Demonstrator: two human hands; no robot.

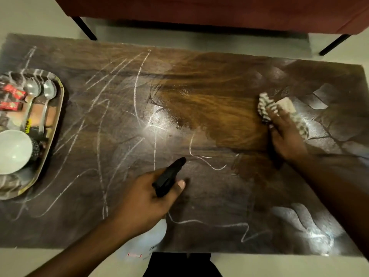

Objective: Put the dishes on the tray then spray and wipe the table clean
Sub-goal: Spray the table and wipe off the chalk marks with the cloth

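A dark wooden table [123,120] fills the view, streaked with white chalk-like scribbles and hazy spray film. My left hand [143,200] grips a spray bottle [169,177] by its black nozzle head, near the front edge; the pale bottle body hangs below my wrist. My right hand [285,134] presses a striped black-and-white cloth [267,108] onto the table at the right. A wet, cleaner brown patch [215,108] lies left of the cloth. The tray [58,120] at the far left holds two spoons [48,92], a white bowl [14,150] and red packets [12,96].
A red sofa [219,11] on thin black legs stands beyond the table's far edge. Pale floor surrounds the table. My dark-clothed leg [179,264] shows at the near edge. White residue smears cover the table's right corner [311,226].
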